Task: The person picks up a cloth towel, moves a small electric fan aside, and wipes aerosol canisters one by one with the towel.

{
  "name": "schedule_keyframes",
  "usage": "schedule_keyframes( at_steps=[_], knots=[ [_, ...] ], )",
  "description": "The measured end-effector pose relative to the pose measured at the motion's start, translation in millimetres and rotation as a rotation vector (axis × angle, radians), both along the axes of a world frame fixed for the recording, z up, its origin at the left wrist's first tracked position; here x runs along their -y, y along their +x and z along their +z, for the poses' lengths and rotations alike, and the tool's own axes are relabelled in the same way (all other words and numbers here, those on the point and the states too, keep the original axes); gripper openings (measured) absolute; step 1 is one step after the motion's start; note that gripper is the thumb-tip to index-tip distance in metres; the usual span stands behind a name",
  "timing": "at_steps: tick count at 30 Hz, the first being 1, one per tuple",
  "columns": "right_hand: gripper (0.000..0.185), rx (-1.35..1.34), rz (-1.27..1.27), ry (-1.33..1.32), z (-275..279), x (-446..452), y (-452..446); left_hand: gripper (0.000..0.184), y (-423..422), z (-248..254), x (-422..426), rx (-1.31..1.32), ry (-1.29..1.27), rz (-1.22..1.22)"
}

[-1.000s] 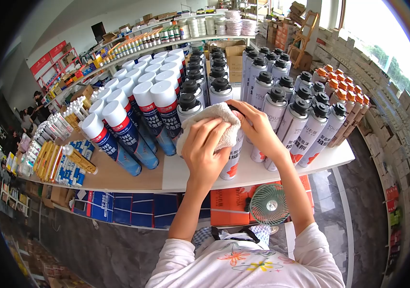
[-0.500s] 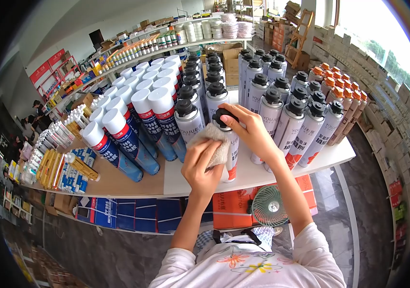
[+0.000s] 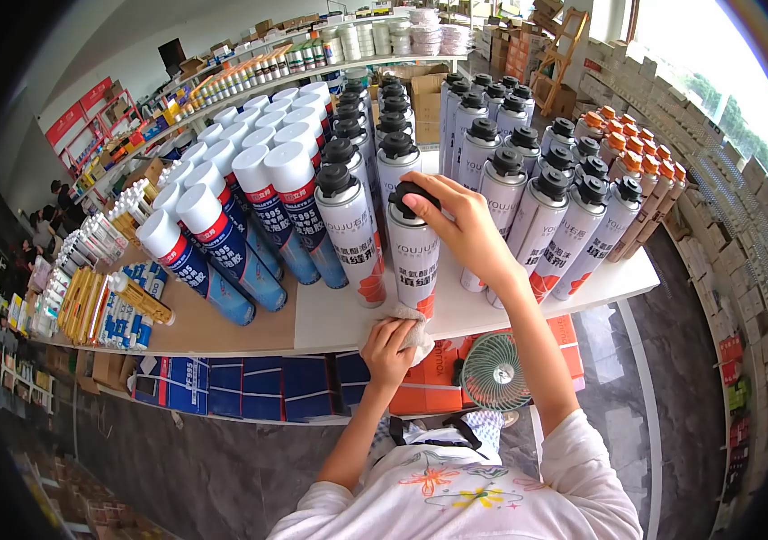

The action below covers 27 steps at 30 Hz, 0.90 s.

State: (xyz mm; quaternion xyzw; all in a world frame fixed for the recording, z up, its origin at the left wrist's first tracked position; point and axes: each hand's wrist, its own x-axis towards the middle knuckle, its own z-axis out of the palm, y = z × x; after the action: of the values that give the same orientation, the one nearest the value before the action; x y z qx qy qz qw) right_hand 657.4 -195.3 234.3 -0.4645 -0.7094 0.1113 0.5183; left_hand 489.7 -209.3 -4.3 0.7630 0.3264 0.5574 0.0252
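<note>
My right hand (image 3: 456, 216) grips the black cap of a white spray foam can (image 3: 415, 261) standing upright near the table's front edge. Against the base of that can, my left hand (image 3: 388, 349) presses a beige cloth (image 3: 415, 331), its fingers closed over it. Just left of the held can stands a matching foam can (image 3: 348, 238), with a row of more behind it. Several similar black-capped cans (image 3: 541, 238) stand to the right of my right hand.
White-capped blue cans (image 3: 222, 238) fill the table's left half, with sealant tubes (image 3: 100, 297) beyond. Orange-capped cans (image 3: 649, 193) stand at the right. Below the table's front edge (image 3: 330, 340) are blue boxes (image 3: 262, 387), orange boxes (image 3: 429, 389) and a green fan (image 3: 495, 371).
My left hand has moved down with the cloth from the upper part of the can to its base. My right hand stays on the cap; the view has shifted slightly.
</note>
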Motion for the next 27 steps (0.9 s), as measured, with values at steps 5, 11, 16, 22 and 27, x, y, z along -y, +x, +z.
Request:
schedule_keyframes(
  at_steps=[5,11,16,22,27],
  knots=[
    [0.041,-0.007,0.006,-0.003,-2,-2,2,0.043,-16,13,0,-0.087,-0.058,-0.060],
    [0.046,-0.015,0.128,-0.119,1,-4,15,0.040,-45,57,-2,0.062,0.021,0.057],
    [0.059,-0.030,0.160,-0.099,-23,-2,22,0.033,-78,70,-18,-0.105,0.272,0.288],
    [0.057,-0.246,0.142,-0.122,-70,19,27,0.056,-86,22,-28,-0.379,-0.230,0.139],
    [0.062,-0.229,0.108,-0.269,-121,34,25,0.065,-69,54,-13,-0.520,-0.320,0.032]
  ],
)
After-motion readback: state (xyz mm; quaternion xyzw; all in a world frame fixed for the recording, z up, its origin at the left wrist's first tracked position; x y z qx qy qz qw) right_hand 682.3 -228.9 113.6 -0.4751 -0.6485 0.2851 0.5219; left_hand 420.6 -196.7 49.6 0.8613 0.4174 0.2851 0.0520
